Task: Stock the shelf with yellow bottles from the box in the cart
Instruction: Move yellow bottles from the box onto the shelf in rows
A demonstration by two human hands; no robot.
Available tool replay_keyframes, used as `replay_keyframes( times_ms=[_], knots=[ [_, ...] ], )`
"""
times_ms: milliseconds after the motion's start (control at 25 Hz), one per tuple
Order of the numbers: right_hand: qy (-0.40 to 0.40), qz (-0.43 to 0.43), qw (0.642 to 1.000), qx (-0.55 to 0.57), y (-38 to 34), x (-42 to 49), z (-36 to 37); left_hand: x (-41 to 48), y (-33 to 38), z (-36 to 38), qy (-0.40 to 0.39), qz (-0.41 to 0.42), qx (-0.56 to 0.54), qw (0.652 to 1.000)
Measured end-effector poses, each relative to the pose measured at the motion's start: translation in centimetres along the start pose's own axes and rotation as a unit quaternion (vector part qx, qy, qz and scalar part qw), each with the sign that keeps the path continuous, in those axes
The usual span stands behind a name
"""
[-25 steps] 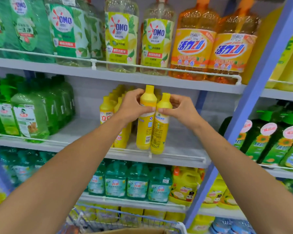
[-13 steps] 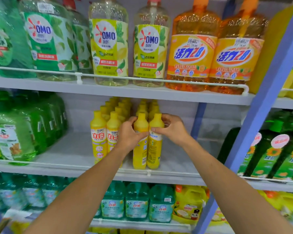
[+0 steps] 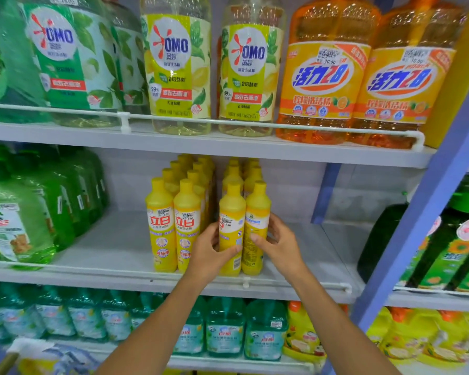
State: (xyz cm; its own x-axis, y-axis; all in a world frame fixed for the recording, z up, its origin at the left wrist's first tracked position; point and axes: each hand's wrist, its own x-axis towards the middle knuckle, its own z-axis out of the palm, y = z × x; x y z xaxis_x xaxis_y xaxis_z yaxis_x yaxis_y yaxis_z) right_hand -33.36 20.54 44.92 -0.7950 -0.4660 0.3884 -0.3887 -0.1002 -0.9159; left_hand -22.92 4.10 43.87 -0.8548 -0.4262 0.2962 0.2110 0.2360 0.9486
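Left hand [image 3: 207, 254] grips front yellow bottle [image 3: 231, 228], right hand [image 3: 278, 243] grips neighbour bottle [image 3: 256, 226] — both upright on shelf [image 3: 114, 255], likely being turned so labels face front.

Head view, close, facing shelf [image 3: 119, 255]

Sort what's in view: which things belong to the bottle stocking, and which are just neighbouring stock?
Job:
left hand gripping first yellow bottle
right hand gripping second yellow bottle
shelved yellow bottle rows
middle shelf

Bystanders:
OMO bottles
orange detergent bottles
green bottles
teal bottles
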Motion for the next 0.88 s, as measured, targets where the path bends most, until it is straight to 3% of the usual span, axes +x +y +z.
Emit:
replay_keyframes(
  times_ms=[120, 440, 680, 880],
  knots=[
    [0.004, 0.007, 1.000, -0.015, 0.4, 0.0, 0.0, -0.3, -0.6, -0.3, -0.011, -0.013, 0.017, 1.000],
    [0.090, 0.032, 0.994, -0.046, 0.5, -0.5, 1.5, -0.4, -0.7, 1.3, 0.084, -0.004, 0.095, 0.992],
    [0.004, 0.075, 0.997, 0.013, 1.8, -1.7, 0.2, -0.5, -1.4, -0.5, -0.033, -0.023, 0.057, 0.998],
    [0.081, 0.083, 0.992, -0.046, 1.8, -1.9, 1.6, -0.5, -1.9, 0.8, 0.044, -0.023, 0.124, 0.991]
  ],
)
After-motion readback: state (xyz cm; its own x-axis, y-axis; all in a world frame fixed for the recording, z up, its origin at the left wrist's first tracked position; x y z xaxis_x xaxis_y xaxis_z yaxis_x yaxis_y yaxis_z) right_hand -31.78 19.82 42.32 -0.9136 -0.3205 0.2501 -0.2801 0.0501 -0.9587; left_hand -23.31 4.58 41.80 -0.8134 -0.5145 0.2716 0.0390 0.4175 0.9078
